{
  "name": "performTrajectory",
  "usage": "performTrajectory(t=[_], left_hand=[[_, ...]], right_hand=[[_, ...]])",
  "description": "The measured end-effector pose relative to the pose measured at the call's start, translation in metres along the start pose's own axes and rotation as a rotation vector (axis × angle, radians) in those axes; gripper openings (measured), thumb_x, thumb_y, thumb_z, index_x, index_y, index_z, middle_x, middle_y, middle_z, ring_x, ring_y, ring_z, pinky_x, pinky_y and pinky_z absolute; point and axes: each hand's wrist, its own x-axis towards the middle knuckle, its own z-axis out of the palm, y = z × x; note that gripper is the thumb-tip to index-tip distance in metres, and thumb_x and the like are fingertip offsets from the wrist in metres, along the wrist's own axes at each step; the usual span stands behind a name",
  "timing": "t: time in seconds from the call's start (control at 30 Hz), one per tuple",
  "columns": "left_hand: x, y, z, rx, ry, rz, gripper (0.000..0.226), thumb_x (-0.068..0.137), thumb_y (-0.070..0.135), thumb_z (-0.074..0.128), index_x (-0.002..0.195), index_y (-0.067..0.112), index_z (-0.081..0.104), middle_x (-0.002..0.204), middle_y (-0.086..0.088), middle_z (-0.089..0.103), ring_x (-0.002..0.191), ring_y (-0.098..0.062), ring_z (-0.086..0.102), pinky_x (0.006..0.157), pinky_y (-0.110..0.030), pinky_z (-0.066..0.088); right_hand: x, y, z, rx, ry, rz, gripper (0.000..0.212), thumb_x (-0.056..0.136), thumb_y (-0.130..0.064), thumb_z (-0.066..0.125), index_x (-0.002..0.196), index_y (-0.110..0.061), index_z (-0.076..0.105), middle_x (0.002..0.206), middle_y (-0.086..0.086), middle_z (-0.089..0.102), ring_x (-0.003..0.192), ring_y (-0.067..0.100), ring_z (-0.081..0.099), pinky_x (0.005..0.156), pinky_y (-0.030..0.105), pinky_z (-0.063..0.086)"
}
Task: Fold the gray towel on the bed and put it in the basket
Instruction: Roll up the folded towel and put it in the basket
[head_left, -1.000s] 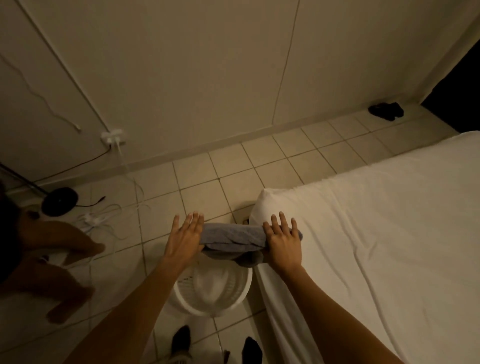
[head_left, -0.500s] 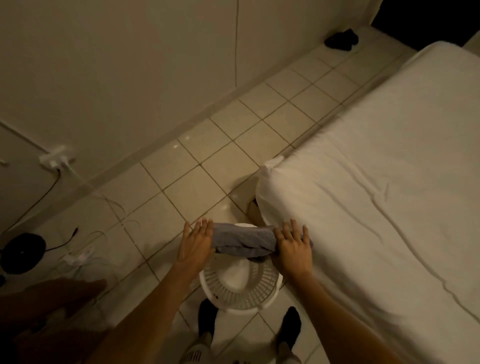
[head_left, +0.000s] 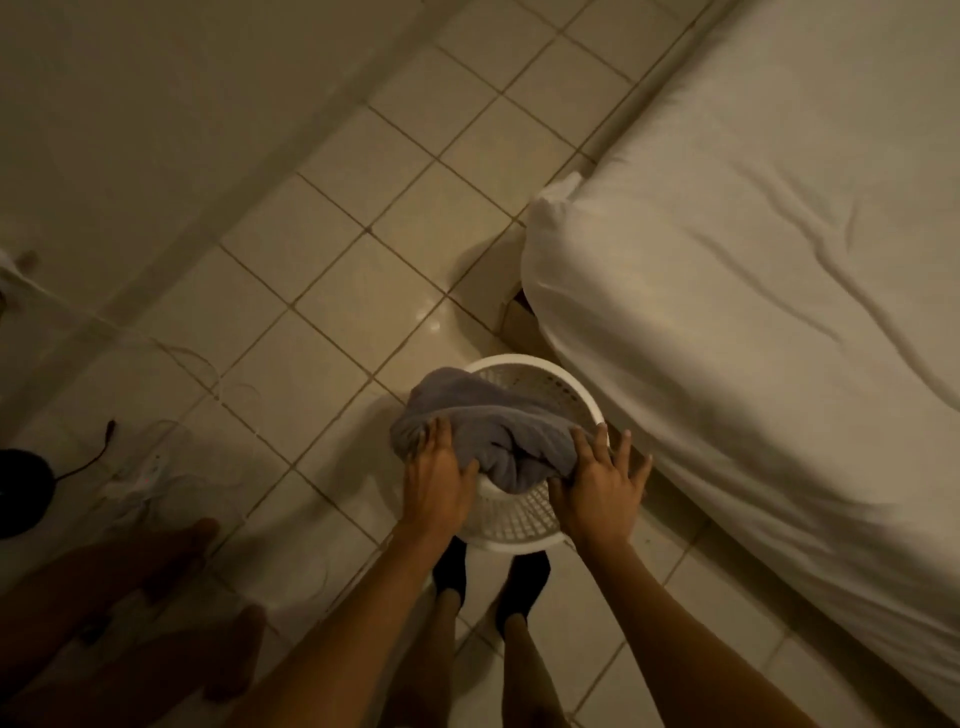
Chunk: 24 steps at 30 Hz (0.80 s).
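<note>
White basket (head_left: 540, 525), lower centre of frame, beside bed (head_left: 753, 291): gray towel (head_left: 467, 431) bunched across rim, partly inside. Left hand (head_left: 436, 486), right hand (head_left: 600, 491): 2 flat palms, fingers straight, pressing towel ends.

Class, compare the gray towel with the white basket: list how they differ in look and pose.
1. The gray towel is soft, bunched cloth; the white basket is rigid, perforated plastic.
2. The towel is dark gray and irregular; the basket is white and round.
3. The towel drapes over the rim, pressed between the left hand and right hand; the basket stands upright on the tiled floor.
</note>
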Motion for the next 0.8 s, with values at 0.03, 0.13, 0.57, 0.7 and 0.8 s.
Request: performTrajectory(t=[0.03,0.13,0.57,0.7,0.8], left_hand=[[-0.002,0.001,0.007,-0.027,-0.003,0.003,0.064,0.091,0.024,0.053,0.146,0.003,0.027,0.145,-0.018,0.040,0.128,-0.034,0.045,0.098,-0.048,0.045],[-0.012,0.004,0.018,-0.086,-0.011,0.013,0.065,0.092,0.023,0.054,0.146,0.002,0.026,0.143,-0.020,0.044,0.124,-0.035,0.048,0.096,-0.049,0.047],[-0.046,0.046,0.033,-0.309,-0.028,-0.096,0.058,0.090,0.028,0.054,0.141,0.007,0.037,0.138,-0.015,0.050,0.124,-0.029,0.050,0.101,-0.045,0.046],[-0.053,0.045,0.034,-0.366,-0.039,-0.123,0.045,0.092,0.022,0.052,0.134,0.009,0.046,0.125,-0.013,0.060,0.111,-0.030,0.058,0.093,-0.041,0.050],[-0.056,0.040,0.036,-0.435,0.005,-0.173,0.033,0.093,0.020,0.049,0.122,0.005,0.054,0.114,-0.016,0.065,0.104,-0.031,0.061,0.087,-0.041,0.052]], right_hand=[[-0.002,0.002,0.003,0.001,0.002,0.024,0.074,0.084,-0.053,0.054,0.146,-0.024,0.026,0.155,0.010,0.021,0.143,0.037,0.005,0.111,0.058,-0.002],[-0.012,0.011,0.003,0.005,-0.003,0.052,0.075,0.084,-0.053,0.055,0.146,-0.024,0.025,0.155,0.011,0.021,0.143,0.037,0.006,0.111,0.059,0.001],[-0.030,0.037,-0.028,0.098,0.053,0.138,0.074,0.083,-0.045,0.060,0.146,-0.022,0.029,0.154,0.013,0.025,0.143,0.037,0.011,0.113,0.057,0.012],[-0.034,0.044,-0.027,0.069,0.029,0.119,0.074,0.083,-0.047,0.059,0.146,-0.023,0.028,0.154,0.012,0.024,0.143,0.037,0.011,0.113,0.057,0.012],[-0.038,0.033,-0.020,0.105,0.003,0.123,0.074,0.085,-0.049,0.055,0.147,-0.024,0.024,0.155,0.010,0.021,0.143,0.035,0.009,0.113,0.056,0.012]])
